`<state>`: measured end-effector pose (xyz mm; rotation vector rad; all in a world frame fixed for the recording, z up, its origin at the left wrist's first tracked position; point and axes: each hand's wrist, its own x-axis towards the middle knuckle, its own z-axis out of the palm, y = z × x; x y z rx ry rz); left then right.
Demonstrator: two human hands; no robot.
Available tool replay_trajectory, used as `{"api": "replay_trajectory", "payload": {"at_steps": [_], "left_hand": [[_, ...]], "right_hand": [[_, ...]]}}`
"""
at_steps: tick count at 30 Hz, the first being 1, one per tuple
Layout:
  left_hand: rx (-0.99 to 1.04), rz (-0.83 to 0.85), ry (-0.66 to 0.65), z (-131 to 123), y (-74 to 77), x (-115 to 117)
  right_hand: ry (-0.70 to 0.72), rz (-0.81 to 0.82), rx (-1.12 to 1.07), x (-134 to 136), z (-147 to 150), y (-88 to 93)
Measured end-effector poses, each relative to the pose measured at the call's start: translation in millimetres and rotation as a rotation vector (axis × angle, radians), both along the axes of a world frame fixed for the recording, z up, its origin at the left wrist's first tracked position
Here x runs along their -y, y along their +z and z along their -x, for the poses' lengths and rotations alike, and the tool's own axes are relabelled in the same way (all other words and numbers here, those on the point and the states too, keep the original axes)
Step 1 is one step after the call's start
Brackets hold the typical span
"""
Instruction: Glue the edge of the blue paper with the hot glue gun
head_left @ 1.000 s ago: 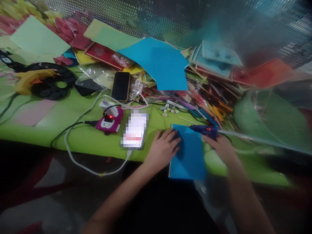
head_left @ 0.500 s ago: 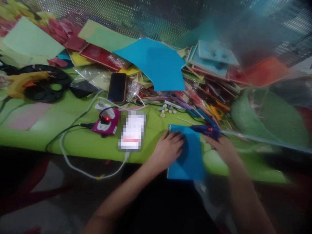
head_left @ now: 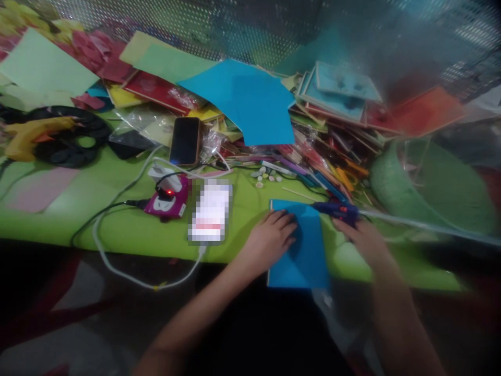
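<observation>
A blue sheet of paper [head_left: 307,256] lies at the near edge of the green table [head_left: 129,230], partly hanging over it. My left hand [head_left: 270,240] rests flat on the sheet's left side with its fingers spread, pressing it down. My right hand [head_left: 362,237] is at the sheet's right edge, closed around a blue glue gun [head_left: 336,210] whose nozzle points left over the sheet's top right corner. The right hand is blurred.
A lit phone [head_left: 209,213] lies left of my left hand, with a white cable [head_left: 129,277] and a pink device [head_left: 166,201] beside it. A dark phone [head_left: 185,141], coloured paper [head_left: 242,102], cards, pencils and scissors crowd the back. A green bowl-like shape [head_left: 430,188] stands right.
My left hand has slid a little to the right onto the blue sheet. The view has shifted slightly; my right hand stays with the glue gun.
</observation>
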<state>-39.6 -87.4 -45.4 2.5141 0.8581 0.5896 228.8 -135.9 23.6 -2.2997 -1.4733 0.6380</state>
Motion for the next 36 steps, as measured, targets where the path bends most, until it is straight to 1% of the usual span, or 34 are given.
{"api": "replay_trajectory", "payload": {"at_steps": [4, 10, 14, 19, 24, 30, 36], "left_hand": [[-0.017, 0.006, -0.006, 2, 2.2, 0], [-0.005, -0.019, -0.012, 2, 2.3, 0], [-0.008, -0.011, -0.001, 2, 2.1, 0], [-0.008, -0.016, -0.011, 3, 2.5, 1], [-0.012, -0.005, -0.02, 4, 3.5, 0], [-0.011, -0.027, -0.027, 4, 4.6, -1], [-0.023, -0.018, -0.024, 4, 4.0, -1]], "right_hand": [[-0.015, 0.006, 0.023, -1, 2, -1.0], [0.015, 0.027, -0.027, -5, 12, -4.4], [-0.025, 0.027, -0.033, 0, 6, -2.6], [-0.085, -0.029, -0.049, 8, -2, 3.1], [-0.122, -0.036, -0.097, 12, -9, -0.8], [-0.111, -0.041, -0.071, 12, -14, -6.9], [-0.073, -0.043, -0.069, 8, -7, -7.5]]}}
